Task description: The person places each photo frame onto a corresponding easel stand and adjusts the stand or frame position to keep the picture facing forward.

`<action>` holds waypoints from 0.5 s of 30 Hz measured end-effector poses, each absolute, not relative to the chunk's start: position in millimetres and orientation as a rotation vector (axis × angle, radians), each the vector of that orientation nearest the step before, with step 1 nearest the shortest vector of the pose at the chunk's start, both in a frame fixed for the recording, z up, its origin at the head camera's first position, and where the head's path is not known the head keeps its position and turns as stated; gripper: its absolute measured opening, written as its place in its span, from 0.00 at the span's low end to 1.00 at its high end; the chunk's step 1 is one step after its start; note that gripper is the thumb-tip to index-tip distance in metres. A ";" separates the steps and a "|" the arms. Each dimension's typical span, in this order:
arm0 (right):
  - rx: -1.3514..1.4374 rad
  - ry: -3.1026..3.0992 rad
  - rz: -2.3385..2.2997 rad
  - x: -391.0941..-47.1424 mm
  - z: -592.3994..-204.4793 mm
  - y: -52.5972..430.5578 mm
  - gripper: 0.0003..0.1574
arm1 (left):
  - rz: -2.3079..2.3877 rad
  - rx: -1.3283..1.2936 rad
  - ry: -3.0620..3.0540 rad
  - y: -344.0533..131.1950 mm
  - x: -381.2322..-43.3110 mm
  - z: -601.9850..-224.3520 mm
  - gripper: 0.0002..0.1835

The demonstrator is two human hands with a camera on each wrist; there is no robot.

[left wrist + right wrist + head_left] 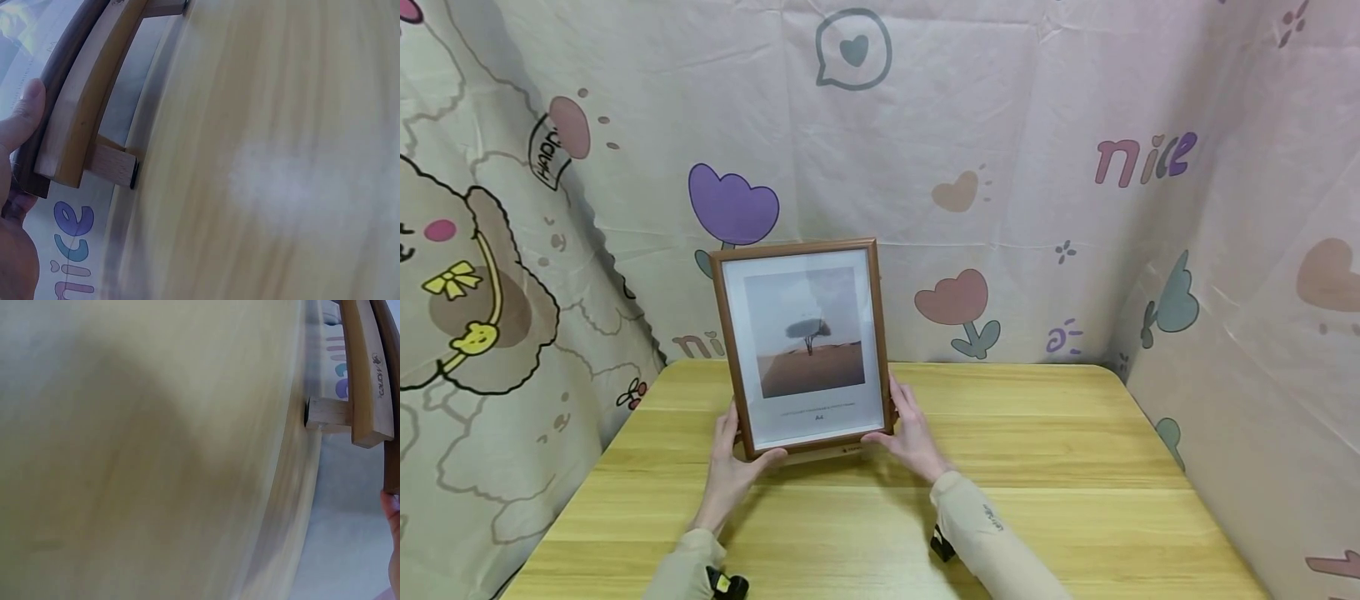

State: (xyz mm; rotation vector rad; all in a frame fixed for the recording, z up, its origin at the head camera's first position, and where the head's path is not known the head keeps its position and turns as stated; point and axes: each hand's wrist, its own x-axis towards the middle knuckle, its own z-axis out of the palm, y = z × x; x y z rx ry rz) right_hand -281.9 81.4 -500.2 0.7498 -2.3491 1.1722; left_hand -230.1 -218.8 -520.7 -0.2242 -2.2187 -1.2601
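A picture frame with a brown wooden border stands leaning back slightly, showing a lone tree on a print. My left hand holds its lower left corner, thumb over the bottom edge and fingers at the side. At the lower right corner my right hand grips it the same way. A pale wooden stand runs along under the frame's bottom edge, its short black-tipped feet showing in the left wrist view. In the right wrist view, dark lettering marks the stand's front bar.
The light wood-grain table spreads out under the frame and arms. Behind it and on both sides hangs a printed cloth with flowers, hearts and lettering, close to the table's back edge.
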 end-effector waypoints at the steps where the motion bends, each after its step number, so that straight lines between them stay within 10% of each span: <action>1: 0.748 -2.353 1.176 -282.3 -500.3 80.9 0.77 | -1.257 -0.222 -2.219 -219.4 -230.1 -520.9 0.66; 15: 0.738 -2.345 1.163 -285.2 -504.4 76.4 0.77 | -1.251 -0.209 -2.237 -220.7 -228.1 -519.1 0.65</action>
